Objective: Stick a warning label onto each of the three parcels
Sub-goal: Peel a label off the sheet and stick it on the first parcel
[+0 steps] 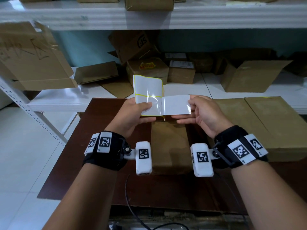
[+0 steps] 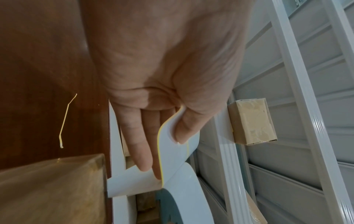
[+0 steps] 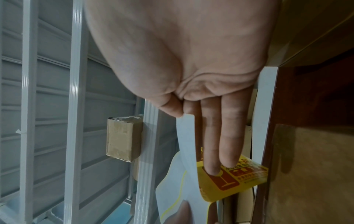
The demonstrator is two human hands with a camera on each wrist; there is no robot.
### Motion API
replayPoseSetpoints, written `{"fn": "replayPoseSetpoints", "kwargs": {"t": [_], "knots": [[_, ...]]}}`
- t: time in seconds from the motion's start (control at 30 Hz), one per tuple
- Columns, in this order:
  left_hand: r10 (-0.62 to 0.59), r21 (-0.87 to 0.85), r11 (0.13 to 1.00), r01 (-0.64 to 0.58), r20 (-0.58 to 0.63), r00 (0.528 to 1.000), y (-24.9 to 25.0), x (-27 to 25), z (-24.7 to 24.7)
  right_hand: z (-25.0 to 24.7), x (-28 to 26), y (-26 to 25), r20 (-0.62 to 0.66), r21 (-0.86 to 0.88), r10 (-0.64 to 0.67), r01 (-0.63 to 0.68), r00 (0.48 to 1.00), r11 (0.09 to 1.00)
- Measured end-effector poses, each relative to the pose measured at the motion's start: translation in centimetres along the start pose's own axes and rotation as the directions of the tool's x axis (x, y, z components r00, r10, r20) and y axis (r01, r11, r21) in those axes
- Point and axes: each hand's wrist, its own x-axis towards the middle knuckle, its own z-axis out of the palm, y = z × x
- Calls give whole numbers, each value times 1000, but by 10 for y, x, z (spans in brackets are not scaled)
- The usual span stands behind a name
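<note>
My left hand (image 1: 146,112) pinches a glossy white backing sheet (image 1: 147,90) with yellow border lines, held up over the table. My right hand (image 1: 189,112) pinches the right end of a label (image 1: 176,105), partly peeled off that sheet, its white back facing me. The right wrist view shows the label's (image 3: 229,178) yellow printed face with a red glass symbol, my fingers (image 3: 229,144) lying along it. Below the hands a brown parcel (image 1: 169,146) lies on the dark wooden table (image 1: 93,163). Two flat brown parcels (image 1: 232,123) (image 1: 279,120) lie side by side to its right.
White shelving (image 1: 54,100) behind the table holds several cardboard boxes; one small box (image 1: 147,67) there carries a yellow sticker. A thin yellow strip (image 2: 65,121) lies on the table left of the parcel. A black cable (image 1: 131,205) runs along the table's near edge.
</note>
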Motion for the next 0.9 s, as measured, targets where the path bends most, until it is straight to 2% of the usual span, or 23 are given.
{"fn": "replayPoseSetpoints", "kwargs": {"t": [0.63,0.9], "knots": [[-15,-95,995,12,-32,999,-1,5,-6,-8,2,-2,5,87,10,-10,1000,996],[-41,-99,995,32,-88,995,-10,15,-17,-11,3,0,15,105,-4,3,1000,995]]}}
